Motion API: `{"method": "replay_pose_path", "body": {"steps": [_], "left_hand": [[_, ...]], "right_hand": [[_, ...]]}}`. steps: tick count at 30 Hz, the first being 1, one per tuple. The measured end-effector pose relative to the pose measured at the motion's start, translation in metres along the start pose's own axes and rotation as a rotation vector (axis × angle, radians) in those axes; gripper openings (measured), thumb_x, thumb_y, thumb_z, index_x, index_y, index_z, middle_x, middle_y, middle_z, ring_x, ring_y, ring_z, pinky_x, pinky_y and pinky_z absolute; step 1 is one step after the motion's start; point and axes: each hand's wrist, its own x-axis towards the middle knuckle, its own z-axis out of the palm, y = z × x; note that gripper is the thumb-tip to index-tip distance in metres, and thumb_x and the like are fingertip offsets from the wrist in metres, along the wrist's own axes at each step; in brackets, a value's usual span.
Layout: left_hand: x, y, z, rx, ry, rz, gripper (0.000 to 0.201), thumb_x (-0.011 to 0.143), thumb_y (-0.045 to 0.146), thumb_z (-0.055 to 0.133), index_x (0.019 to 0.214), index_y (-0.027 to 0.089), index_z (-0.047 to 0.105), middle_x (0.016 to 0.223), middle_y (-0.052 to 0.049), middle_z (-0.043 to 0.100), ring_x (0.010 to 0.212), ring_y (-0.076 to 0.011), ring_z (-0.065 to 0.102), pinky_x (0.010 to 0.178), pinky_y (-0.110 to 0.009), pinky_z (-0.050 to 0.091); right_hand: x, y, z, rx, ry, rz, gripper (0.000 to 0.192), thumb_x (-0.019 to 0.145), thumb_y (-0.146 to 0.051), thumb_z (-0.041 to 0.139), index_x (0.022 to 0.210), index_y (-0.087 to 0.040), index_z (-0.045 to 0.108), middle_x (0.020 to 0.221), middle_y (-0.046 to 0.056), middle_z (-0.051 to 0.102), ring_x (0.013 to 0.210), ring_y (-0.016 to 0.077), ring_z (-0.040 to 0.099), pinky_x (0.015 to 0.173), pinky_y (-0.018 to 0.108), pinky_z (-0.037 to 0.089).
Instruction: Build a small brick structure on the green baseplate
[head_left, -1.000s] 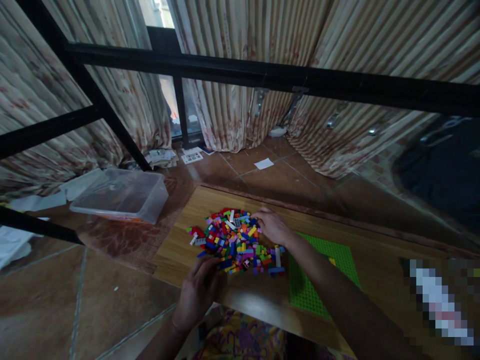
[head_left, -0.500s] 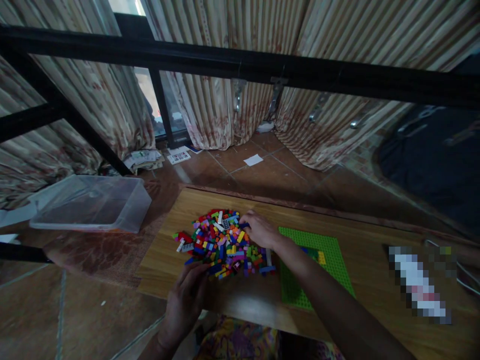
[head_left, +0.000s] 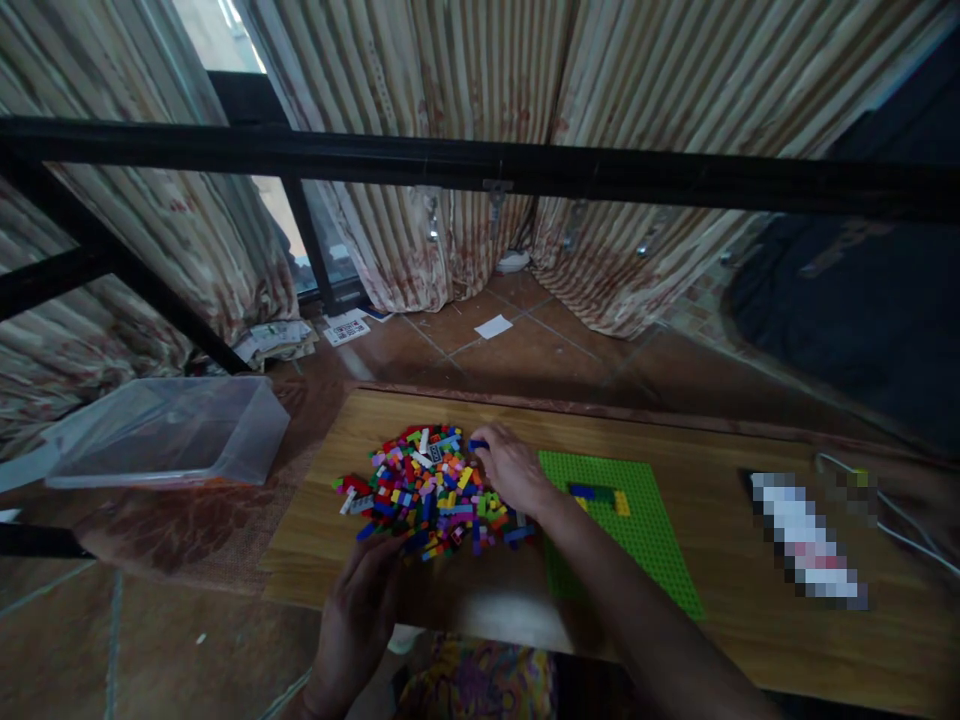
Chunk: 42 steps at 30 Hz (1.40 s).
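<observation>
A heap of small colourful toy bricks (head_left: pixel 442 490) lies spread on the wooden table (head_left: pixel 480 595). At its far right edge, my right hand (head_left: pixel 514 475) pinches a dark blue brick (head_left: pixel 478 445) between thumb and fingers. My left hand (head_left: pixel 364 600) rests at the near left edge of the heap, fingers loosely bent and apart, with nothing visible in them. To the right of the heap lies a green baseplate (head_left: pixel 652 545), partly covered by my right forearm. Joined blue, dark green and yellow bricks (head_left: pixel 622 502) sit on it.
Left of the table stands a clear plastic bin (head_left: pixel 172 430). A blurred-out item (head_left: pixel 810 540) and a white cable (head_left: pixel 911 535) lie at the table's right. A black metal bar (head_left: pixel 450 165) crosses in front of striped curtains (head_left: pixel 405 90). Papers (head_left: pixel 493 327) lie on the tiled floor.
The whole view has shifted slightly, so the table sits further left. My right hand has drawn a little off the heap with the dark blue brick; my left hand stays by the near edge.
</observation>
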Motion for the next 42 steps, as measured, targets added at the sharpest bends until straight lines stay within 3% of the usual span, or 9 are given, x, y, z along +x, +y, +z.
{"method": "replay_pose_path", "body": {"steps": [7, 11, 14, 17, 21, 25, 30, 35, 42], "left_hand": [[0.009, 0.027, 0.019, -0.034, -0.043, 0.081, 0.022, 0.090, 0.022, 0.050, 0.108, 0.023, 0.063, 0.107, -0.006, 0.066, 0.097, -0.0185, 0.066, 0.082, -0.029, 0.057], [0.018, 0.068, 0.054, -0.126, -0.188, 0.181, 0.023, 0.089, 0.019, 0.050, 0.108, 0.023, 0.063, 0.108, -0.006, 0.066, 0.098, -0.0173, 0.065, 0.083, -0.027, 0.056], [0.026, 0.098, 0.081, -0.190, -0.305, 0.237, 0.026, 0.088, 0.018, 0.049, 0.110, 0.021, 0.061, 0.111, -0.008, 0.064, 0.102, -0.0186, 0.063, 0.088, -0.029, 0.054], [0.032, 0.119, 0.104, -0.204, -0.431, 0.301, 0.032, 0.086, 0.015, 0.048, 0.116, 0.020, 0.058, 0.118, -0.010, 0.060, 0.111, -0.0208, 0.058, 0.095, -0.034, 0.051], [0.036, 0.131, 0.124, -0.182, -0.518, 0.297, 0.035, 0.084, 0.011, 0.048, 0.117, 0.020, 0.056, 0.122, -0.010, 0.058, 0.113, -0.0226, 0.056, 0.097, -0.040, 0.050], [0.034, 0.129, 0.133, -0.174, -0.535, 0.276, 0.035, 0.084, 0.011, 0.048, 0.117, 0.019, 0.056, 0.122, -0.011, 0.057, 0.113, -0.0235, 0.056, 0.096, -0.041, 0.050], [0.030, 0.124, 0.135, -0.175, -0.536, 0.264, 0.035, 0.084, 0.011, 0.048, 0.117, 0.018, 0.056, 0.121, -0.012, 0.057, 0.113, -0.0238, 0.055, 0.096, -0.041, 0.050], [0.032, 0.126, 0.139, -0.184, -0.557, 0.266, 0.034, 0.085, 0.011, 0.048, 0.117, 0.018, 0.056, 0.120, -0.011, 0.058, 0.112, -0.0232, 0.055, 0.097, -0.041, 0.050], [0.043, 0.134, 0.144, -0.171, -0.575, 0.259, 0.035, 0.086, 0.012, 0.048, 0.120, 0.019, 0.054, 0.119, -0.010, 0.057, 0.111, -0.0230, 0.056, 0.096, -0.041, 0.050]], "right_hand": [[-0.102, -0.011, -0.012, 0.434, 0.299, 0.186, 0.025, 0.095, -0.024, 0.040, 0.111, -0.021, 0.058, 0.103, 0.005, 0.068, 0.094, 0.0165, 0.063, 0.083, 0.027, 0.048], [-0.172, 0.012, -0.023, 0.443, 0.298, 0.414, 0.027, 0.094, -0.035, 0.043, 0.102, -0.021, 0.064, 0.098, 0.006, 0.070, 0.091, 0.0180, 0.065, 0.079, 0.027, 0.048], [-0.201, 0.042, -0.043, 0.314, 0.244, 0.608, 0.026, 0.090, -0.039, 0.047, 0.087, -0.020, 0.064, 0.079, 0.003, 0.070, 0.073, 0.0182, 0.065, 0.064, 0.026, 0.045], [-0.203, 0.068, -0.065, 0.129, 0.112, 0.689, 0.021, 0.084, -0.034, 0.053, 0.071, -0.020, 0.062, 0.065, 0.001, 0.066, 0.062, 0.0167, 0.061, 0.056, 0.026, 0.039], [-0.178, 0.091, -0.077, -0.008, 0.001, 0.681, 0.016, 0.077, -0.028, 0.060, 0.065, -0.019, 0.064, 0.065, 0.003, 0.068, 0.064, 0.0168, 0.062, 0.058, 0.026, 0.038], [-0.162, 0.099, -0.065, -0.033, 0.136, 0.683, 0.017, 0.080, -0.034, 0.061, 0.079, -0.018, 0.067, 0.071, 0.004, 0.069, 0.067, 0.0178, 0.064, 0.062, 0.027, 0.041], [-0.178, 0.093, -0.038, -0.030, 0.362, 0.752, 0.042, 0.077, -0.044, 0.064, 0.107, -0.014, 0.062, 0.079, 0.006, 0.069, 0.070, 0.0208, 0.065, 0.063, 0.029, 0.045], [-0.188, 0.082, -0.027, -0.110, 0.402, 0.785, 0.025, 0.083, -0.034, 0.056, 0.099, -0.016, 0.064, 0.092, 0.009, 0.070, 0.080, 0.0221, 0.066, 0.070, 0.031, 0.045], [-0.166, 0.079, -0.026, -0.129, 0.460, 0.833, 0.021, 0.086, -0.030, 0.053, 0.096, -0.017, 0.066, 0.094, 0.008, 0.071, 0.083, 0.0217, 0.066, 0.071, 0.030, 0.044]]}}
